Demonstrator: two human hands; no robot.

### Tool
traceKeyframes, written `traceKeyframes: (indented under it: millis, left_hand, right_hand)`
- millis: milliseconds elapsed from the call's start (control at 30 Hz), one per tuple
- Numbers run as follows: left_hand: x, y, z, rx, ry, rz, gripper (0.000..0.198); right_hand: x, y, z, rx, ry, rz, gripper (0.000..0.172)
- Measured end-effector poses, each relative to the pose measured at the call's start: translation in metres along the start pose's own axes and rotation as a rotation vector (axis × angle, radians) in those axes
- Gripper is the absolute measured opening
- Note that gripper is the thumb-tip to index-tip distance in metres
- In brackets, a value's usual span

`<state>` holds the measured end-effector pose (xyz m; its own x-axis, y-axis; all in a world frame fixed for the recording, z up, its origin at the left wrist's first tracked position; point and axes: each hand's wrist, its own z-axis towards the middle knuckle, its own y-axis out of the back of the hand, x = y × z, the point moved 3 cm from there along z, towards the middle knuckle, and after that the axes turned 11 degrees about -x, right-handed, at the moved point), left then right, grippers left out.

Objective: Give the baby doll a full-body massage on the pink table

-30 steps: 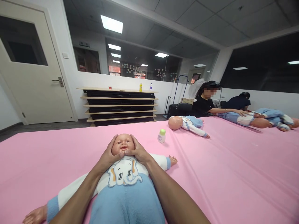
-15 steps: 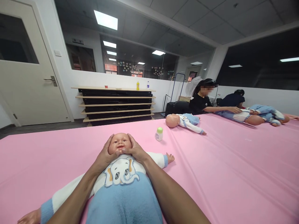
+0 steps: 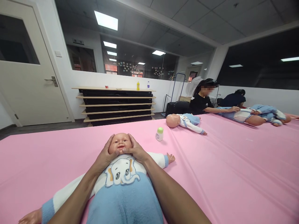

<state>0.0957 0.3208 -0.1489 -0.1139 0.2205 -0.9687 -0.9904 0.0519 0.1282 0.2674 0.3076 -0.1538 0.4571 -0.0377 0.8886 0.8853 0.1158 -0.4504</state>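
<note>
A baby doll (image 3: 123, 199) in a white and blue outfit with an elephant face on the chest lies on its back before me, arms spread. My left hand (image 3: 105, 157) cups one side of its head, fingers along the cheek and temple, thumb by the chin. On the other side my right hand (image 3: 137, 151) holds the head in the same way, its thumb lying across the chin. Both palms touch the doll's jaw. Behind the doll's outstretched arm stands a small white bottle with a green cap (image 3: 159, 134).
A pink cover (image 3: 224, 174) spreads over the table. Another doll (image 3: 174, 120) lies farther back. At the right, a co-worker (image 3: 202, 101) reaches over a further doll (image 3: 254, 120), with another person (image 3: 233, 99) behind. Stacked boards (image 3: 116, 107) stand by the wall.
My left thumb has slid slightly outward along the doll's chin, away from the right thumb. The co-worker's hand has shifted a little to the left. The doll stays in place.
</note>
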Motion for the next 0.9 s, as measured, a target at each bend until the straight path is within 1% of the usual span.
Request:
traceKeyframes:
  millis: [133,200,233,333,400,467,533,767,833,900]
  left_hand:
    - [0.002,0.001,0.003,-0.021,-0.013,-0.003,0.092]
    - [0.002,0.000,0.003,-0.036,0.006,-0.078,0.085]
    - [0.001,0.000,0.002,-0.035,0.017,-0.128,0.083]
    - [-0.005,-0.003,-0.004,0.005,0.036,-0.237,0.089]
    - [-0.010,-0.005,-0.008,0.019,0.043,-0.234,0.099]
    - [-0.013,-0.005,-0.010,0.009,0.068,-0.224,0.103]
    - [-0.013,-0.005,-0.011,0.003,0.092,-0.233,0.103]
    - [-0.011,-0.004,-0.010,0.032,0.112,-0.313,0.095]
    - [-0.013,-0.005,-0.010,0.041,0.120,-0.351,0.094]
    - [-0.016,-0.006,-0.012,0.039,0.114,-0.348,0.096]
  right_hand:
    - [0.001,0.000,0.001,0.002,-0.013,0.008,0.111]
    - [0.000,-0.001,0.002,0.013,-0.010,0.045,0.110]
    - [0.000,-0.002,0.003,0.017,-0.007,0.072,0.106]
    - [-0.003,-0.001,0.004,0.019,0.013,0.124,0.094]
    - [-0.005,0.001,0.004,0.006,0.028,0.082,0.098]
    - [-0.006,0.003,0.004,-0.003,0.031,0.026,0.108]
    - [-0.006,0.004,0.003,-0.003,0.023,0.010,0.111]
    - [-0.006,0.002,0.005,0.016,-0.018,0.107,0.106]
    - [-0.006,0.001,0.006,0.028,-0.023,0.166,0.101]
    - [-0.006,0.001,0.006,0.017,-0.011,0.178,0.096]
